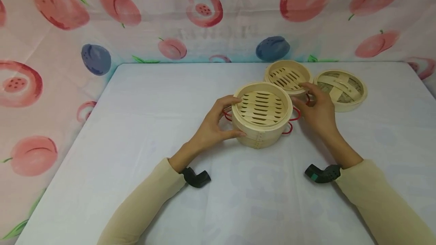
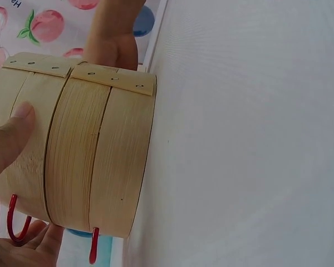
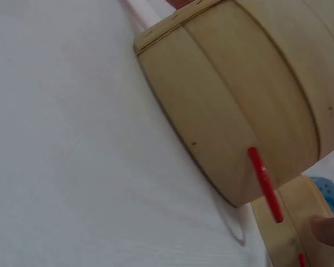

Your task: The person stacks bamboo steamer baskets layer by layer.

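Note:
Two round bamboo steamer baskets (image 1: 260, 137) with red side handles are stacked on the table, slatted base showing inside the upper one. My left hand (image 1: 218, 120) grips the upper basket, thumb on its outer wall and fingers over the rim; the left wrist view shows the thumb (image 2: 14, 136) against the wood. Behind the stack stands another bamboo steamer basket (image 1: 288, 63). My right hand (image 1: 318, 110) pinches its right side, fingers at the rim and thumb low on the wall. The right wrist view shows this basket (image 3: 292, 214) only partly, behind the stack.
A woven bamboo lid (image 1: 340, 86) lies right of the rear basket, close beside it. White cloth covers the table (image 1: 153, 124). A fruit-patterned curtain (image 1: 238, 22) hangs along the back and left edges. Black wrist devices (image 1: 197, 179) stick out from both sleeves.

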### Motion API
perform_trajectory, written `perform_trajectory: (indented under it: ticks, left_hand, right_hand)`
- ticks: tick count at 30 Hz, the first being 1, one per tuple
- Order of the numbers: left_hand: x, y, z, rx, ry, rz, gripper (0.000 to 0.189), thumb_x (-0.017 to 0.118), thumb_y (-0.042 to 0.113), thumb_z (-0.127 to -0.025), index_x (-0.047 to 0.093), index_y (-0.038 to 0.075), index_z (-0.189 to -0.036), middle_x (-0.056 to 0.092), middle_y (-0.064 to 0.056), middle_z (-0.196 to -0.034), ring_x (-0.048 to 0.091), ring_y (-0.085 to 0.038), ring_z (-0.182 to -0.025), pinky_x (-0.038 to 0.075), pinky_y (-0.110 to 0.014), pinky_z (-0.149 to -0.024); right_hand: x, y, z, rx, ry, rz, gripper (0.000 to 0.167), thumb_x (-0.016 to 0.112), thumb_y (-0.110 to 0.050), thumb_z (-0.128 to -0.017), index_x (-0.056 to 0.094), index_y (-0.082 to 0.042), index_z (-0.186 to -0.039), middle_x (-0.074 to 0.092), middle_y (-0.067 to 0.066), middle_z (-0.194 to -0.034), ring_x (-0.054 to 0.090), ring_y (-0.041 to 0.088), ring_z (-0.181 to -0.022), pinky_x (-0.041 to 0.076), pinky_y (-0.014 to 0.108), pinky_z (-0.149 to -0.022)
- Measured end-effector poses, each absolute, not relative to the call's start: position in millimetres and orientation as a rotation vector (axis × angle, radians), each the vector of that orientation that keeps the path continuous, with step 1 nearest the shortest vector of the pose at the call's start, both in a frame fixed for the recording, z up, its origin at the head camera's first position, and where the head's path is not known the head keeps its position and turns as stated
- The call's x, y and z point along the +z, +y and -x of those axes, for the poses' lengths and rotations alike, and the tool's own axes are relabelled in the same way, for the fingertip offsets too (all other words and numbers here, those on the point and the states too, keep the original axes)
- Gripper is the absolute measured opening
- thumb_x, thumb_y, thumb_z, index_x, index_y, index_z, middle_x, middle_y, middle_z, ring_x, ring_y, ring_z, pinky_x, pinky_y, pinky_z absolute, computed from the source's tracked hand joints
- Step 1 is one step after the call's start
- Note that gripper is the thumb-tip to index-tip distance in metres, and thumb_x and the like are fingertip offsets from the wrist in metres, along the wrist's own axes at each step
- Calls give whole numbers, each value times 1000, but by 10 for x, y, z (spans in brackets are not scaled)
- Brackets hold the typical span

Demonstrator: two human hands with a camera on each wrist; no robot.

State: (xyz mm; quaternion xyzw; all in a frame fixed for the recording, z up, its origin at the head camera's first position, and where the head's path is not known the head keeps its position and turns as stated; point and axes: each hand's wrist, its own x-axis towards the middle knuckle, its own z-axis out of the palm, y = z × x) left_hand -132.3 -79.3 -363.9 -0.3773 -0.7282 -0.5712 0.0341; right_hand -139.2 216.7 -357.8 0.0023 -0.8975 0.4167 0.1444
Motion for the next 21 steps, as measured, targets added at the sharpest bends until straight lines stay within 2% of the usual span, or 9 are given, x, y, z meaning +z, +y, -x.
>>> perform_trajectory:
  ticks: [3, 7, 13, 17, 21]
  left_hand:
    - [-3652, -795, 1336, -1742, -2228, 1172, 86, 88, 2, -65, 40, 7, -137, 41, -5, -140, 32, -20, -135, 39, -46, -101]
    - [-3630, -798, 1318, -1725, -2254, 1144, 87, 88, 1, -64, 41, 7, -136, 41, -6, -140, 33, -19, -134, 40, -46, -100]
    - [-3420, -781, 1193, -1733, -2286, 1123, 82, 85, -6, -65, 40, -3, -133, 42, -17, -137, 38, -22, -130, 40, -48, -99]
    - [-3334, -777, 1156, -1738, -2308, 1116, 79, 84, -8, -66, 40, -6, -132, 43, -19, -135, 40, -23, -129, 39, -48, -101]
    - [-3430, -776, 1219, -1743, -2302, 1125, 81, 84, -6, -66, 40, -3, -133, 43, -16, -136, 40, -21, -130, 39, -44, -103]
  right_hand:
    - [-3597, 2142, 1394, 1166, -2559, 28, 44, 70, -19, -89, 57, -6, -130, 57, 20, -117, 57, 28, -87, 40, 16, -65]
    - [-3613, 2124, 1395, 1150, -2513, 57, 40, 73, -19, -87, 61, -5, -123, 61, 15, -113, 59, 25, -93, 41, 17, -71]
    - [-3538, 2176, 1376, 1157, -2503, 107, 39, 74, -26, -85, 64, -9, -119, 68, 17, -94, 54, 2, -75, 37, 12, -62]
    - [-3436, 2236, 1361, 1202, -2500, 144, 40, 74, -29, -85, 63, -12, -121, 65, 14, -108, 58, -4, -85, 42, 9, -68]
    - [-3324, 2288, 1334, 1243, -2481, 174, 42, 75, -31, -84, 64, -16, -121, 60, 6, -112, 58, -3, -82, 43, 9, -69]
